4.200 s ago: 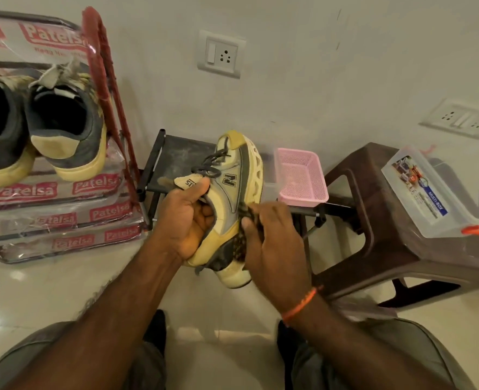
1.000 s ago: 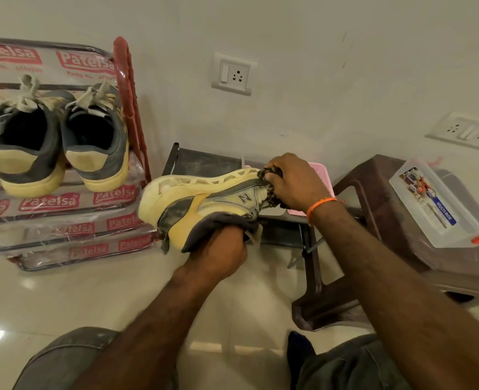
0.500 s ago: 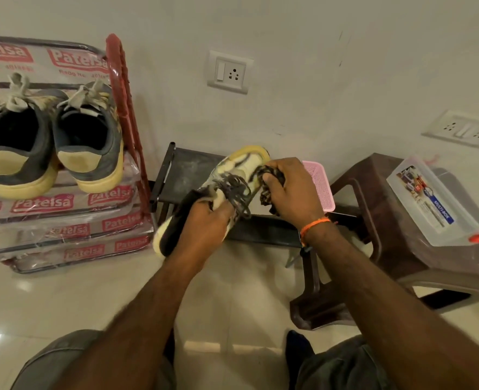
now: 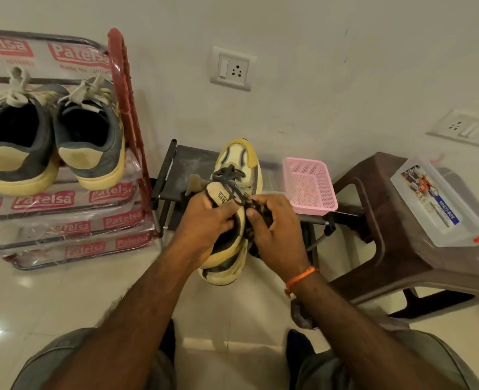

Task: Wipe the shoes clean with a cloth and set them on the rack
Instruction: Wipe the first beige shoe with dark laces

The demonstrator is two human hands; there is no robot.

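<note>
1. The shoe [image 4: 239, 175], lying tilted half a second ago, is now pointing toe-up at the wall, over the black stand [image 4: 176, 175].
2. The left hand [image 4: 207, 223] is gripping its collar and tongue, fingers curled in.
3. The right hand [image 4: 275, 229] is pinching a dark mottled cloth [image 4: 256, 243] against its side.
4. Two grey suede shoes [image 4: 49, 136] are sitting on the plastic-wrapped rack [image 4: 125, 108] left of the stand; a pink mesh basket [image 4: 308, 187] is lying on its right.

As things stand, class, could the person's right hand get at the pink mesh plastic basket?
Probably yes, but not freely: the right hand grips a dark cloth against the yellow sneaker. The pink mesh plastic basket sits just beyond it, nothing between.
</note>
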